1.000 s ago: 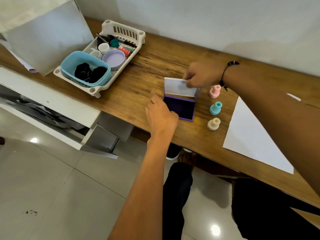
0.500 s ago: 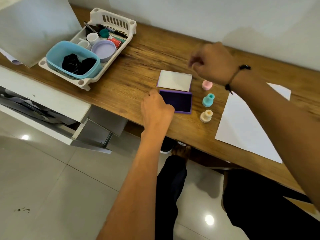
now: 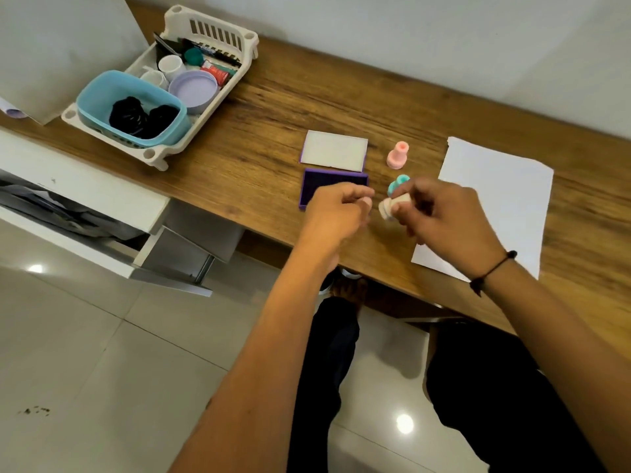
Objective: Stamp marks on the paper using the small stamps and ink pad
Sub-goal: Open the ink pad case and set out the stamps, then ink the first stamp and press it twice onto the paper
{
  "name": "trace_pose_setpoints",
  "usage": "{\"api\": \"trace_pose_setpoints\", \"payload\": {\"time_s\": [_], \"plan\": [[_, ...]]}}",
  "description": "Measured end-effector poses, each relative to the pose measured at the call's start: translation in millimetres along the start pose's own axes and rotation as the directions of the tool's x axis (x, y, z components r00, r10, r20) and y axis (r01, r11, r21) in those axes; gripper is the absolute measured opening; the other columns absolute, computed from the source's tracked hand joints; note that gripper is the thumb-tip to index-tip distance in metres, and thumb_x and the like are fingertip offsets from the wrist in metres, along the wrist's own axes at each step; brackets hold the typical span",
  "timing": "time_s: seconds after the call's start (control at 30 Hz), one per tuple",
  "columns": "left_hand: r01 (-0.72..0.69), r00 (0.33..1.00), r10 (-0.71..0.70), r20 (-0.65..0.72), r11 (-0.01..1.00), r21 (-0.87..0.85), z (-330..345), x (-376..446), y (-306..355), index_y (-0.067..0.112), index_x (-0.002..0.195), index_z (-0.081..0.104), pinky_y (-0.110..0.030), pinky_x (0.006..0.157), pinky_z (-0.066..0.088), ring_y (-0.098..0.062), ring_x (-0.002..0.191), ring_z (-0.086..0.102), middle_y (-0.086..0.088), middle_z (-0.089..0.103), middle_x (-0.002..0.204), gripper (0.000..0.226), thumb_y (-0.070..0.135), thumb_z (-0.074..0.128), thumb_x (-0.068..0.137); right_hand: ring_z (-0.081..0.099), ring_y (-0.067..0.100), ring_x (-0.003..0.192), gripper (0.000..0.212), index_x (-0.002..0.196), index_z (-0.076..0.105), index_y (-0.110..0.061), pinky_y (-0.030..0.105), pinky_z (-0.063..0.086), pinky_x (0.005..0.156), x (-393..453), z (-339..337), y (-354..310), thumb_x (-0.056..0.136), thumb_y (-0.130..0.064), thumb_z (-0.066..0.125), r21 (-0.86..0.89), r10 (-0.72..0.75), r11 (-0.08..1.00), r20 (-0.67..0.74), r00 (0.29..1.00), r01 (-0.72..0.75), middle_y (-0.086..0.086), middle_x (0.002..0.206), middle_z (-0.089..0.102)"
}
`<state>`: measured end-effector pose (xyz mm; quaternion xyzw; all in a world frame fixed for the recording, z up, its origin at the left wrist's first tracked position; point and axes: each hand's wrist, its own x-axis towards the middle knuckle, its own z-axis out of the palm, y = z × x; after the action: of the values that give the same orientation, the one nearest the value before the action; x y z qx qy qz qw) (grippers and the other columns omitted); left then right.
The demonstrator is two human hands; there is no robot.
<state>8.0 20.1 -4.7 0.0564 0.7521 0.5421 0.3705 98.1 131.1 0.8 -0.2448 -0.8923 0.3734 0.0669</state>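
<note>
The purple ink pad (image 3: 327,186) lies open on the wooden desk, its white-lined lid (image 3: 334,151) flat behind it. My right hand (image 3: 440,216) holds the cream stamp (image 3: 392,206) tilted on its side, lifted off the desk. My left hand (image 3: 336,209) hovers over the near half of the ink pad, fingers curled, its fingertips close to the stamp's base; whether they touch it I cannot tell. The teal stamp (image 3: 397,184) stands half hidden behind my right hand. Further back stands the pink stamp (image 3: 397,155). A white paper sheet (image 3: 495,199) lies to the right.
A white plastic tray (image 3: 218,25) at the back left holds a blue tub (image 3: 95,104), small cups, a lilac lid and pens. A white board (image 3: 61,46) leans at the far left. An open drawer (image 3: 85,213) juts out below the desk edge.
The ink pad lid went from upright to flat. My right hand came down from above the stamps and picked up the cream stamp. My left hand left the pad's edge and rose toward the stamp.
</note>
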Motion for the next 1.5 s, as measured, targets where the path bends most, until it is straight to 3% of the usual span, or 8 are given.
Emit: {"api": "trace_pose_setpoints", "payload": {"time_s": [0.1,0.23,0.57,0.67,0.83,1.2,1.33,1.5], "plan": [[0.062,0.992,-0.027,0.124,0.957,-0.283,2,-5,2,-0.002,0.105,0.063,-0.021,0.07,0.055,-0.017,0.075,0.063,-0.012,0.065,0.087,0.021,0.002,0.051,0.088,0.059,0.006,0.049,0.011,0.087,0.064,-0.023,0.02,0.048,0.047,0,0,-6,0.087,-0.013,0.059,0.419,0.177,0.892,0.019,0.984,-0.169,0.004,0.07,0.066],[0.069,0.983,0.01,0.185,0.906,-0.418,-2,-6,3,-0.004,0.097,0.062,-0.017,0.064,0.054,-0.017,0.07,0.06,-0.013,0.064,0.08,0.015,0.003,0.052,0.088,0.057,0.013,0.05,0.011,0.095,0.064,-0.011,0.022,0.046,0.046,2,4,-10,0.087,-0.01,0.058,0.502,0.229,0.841,0.004,0.973,-0.201,0.006,0.069,0.065],[0.095,0.994,-0.078,0.073,0.955,-0.28,2,-6,3,-0.004,0.101,0.062,-0.021,0.061,0.048,-0.013,0.065,0.055,-0.011,0.064,0.079,0.019,0.001,0.051,0.086,0.064,0.015,0.071,0.01,0.093,0.065,-0.017,0.023,0.052,0.061,-2,13,-14,0.086,-0.012,0.06,0.3,0.102,0.951,-0.095,0.99,-0.07,0.005,0.086,0.067],[0.125,0.99,-0.094,0.108,0.935,-0.331,-1,-7,3,-0.003,0.095,0.063,-0.02,0.062,0.049,-0.012,0.066,0.056,-0.01,0.063,0.08,0.017,-0.004,0.049,0.086,0.063,0.023,0.078,0.015,0.099,0.065,-0.01,0.035,0.054,0.071,-5,14,-15,0.085,-0.011,0.061,0.172,-0.021,0.984,-0.132,0.991,0.043,0.005,0.091,0.067],[0.178,0.98,-0.116,0.162,0.874,-0.451,-8,-8,1,-0.009,0.1,0.06,-0.016,0.058,0.05,-0.013,0.066,0.055,-0.011,0.061,0.08,0.02,-0.007,0.046,0.086,0.055,0.012,0.074,0.016,0.1,0.064,-0.007,0.008,0.038,0.063,-7,17,-15,0.085,-0.009,0.06,0.023,-0.205,0.977,-0.166,0.965,0.212,-0.002,0.089,0.064],[0.13,0.986,-0.165,0.023,0.673,-0.729,-41,1,3,-0.006,0.095,0.058,-0.022,0.06,0.053,-0.021,0.07,0.058,-0.016,0.058,0.077,0.023,0.0,0.039,0.083,0.058,0.018,0.081,0.016,0.097,0.064,-0.006,0.025,0.04,0.07,17,6,-22,0.084,-0.013,0.058,-0.091,-0.279,0.959,-0.163,0.946,0.267,0.01,0.094,0.069],[0.058,0.997,-0.077,-0.009,0.824,-0.564,-47,6,3,0.004,0.083,0.062,-0.019,0.055,0.04,-0.012,0.059,0.048,-0.006,0.055,0.071,0.014,0.007,0.048,0.082,0.059,0.026,0.093,0.02,0.102,0.062,-0.008,0.029,0.032,0.074,44,27,-29,0.086,-0.015,0.053,-0.292,-0.328,0.902,0.013,0.945,0.317,0.012,0.1,0.068],[-0.161,0.955,0.211,-0.208,0.959,0.233,-54,25,-7,0.01,0.09,0.063,-0.037,0.082,0.054,-0.024,0.093,0.062,-0.011,0.063,0.097,0.011,0.019,0.059,0.084,0.058,0.033,0.099,0.023,0.107,0.06,-0.004,0.034,0.043,0.079,65,39,-37,0.087,-0.012,0.05,-0.401,-0.313,0.855,0.108,0.944,0.329,0.017,0.106,0.065]]}}
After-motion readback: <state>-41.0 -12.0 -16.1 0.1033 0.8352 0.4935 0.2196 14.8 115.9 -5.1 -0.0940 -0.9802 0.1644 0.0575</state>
